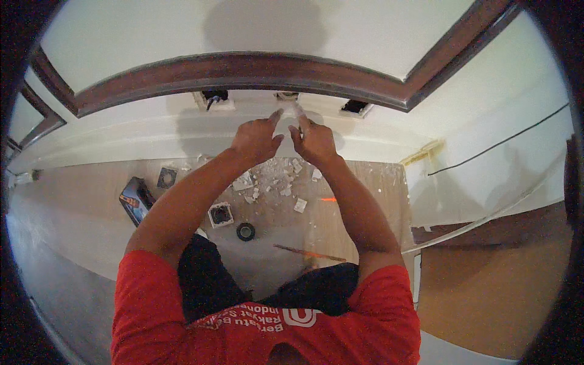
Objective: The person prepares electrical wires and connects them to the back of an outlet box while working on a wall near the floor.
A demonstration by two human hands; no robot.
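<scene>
Both arms reach forward to a white wall. My left hand has its index finger stretched to the wall just under the middle cut-out, its thumb apart. Close beside it, my right hand points its index finger at the same spot, thumb also apart. Pale dust whitens the right fingertips, and I see nothing held in either hand. The curled lower fingers are partly hidden. A left cut-out shows wires in a dark recess; a right cut-out is dark inside.
Plaster rubble litters the wooden surface below my hands. Nearer lie a white-framed square fitting, a black tape roll and a long thin tool. A dark printed box stands left. A dark wooden frame runs above the cut-outs.
</scene>
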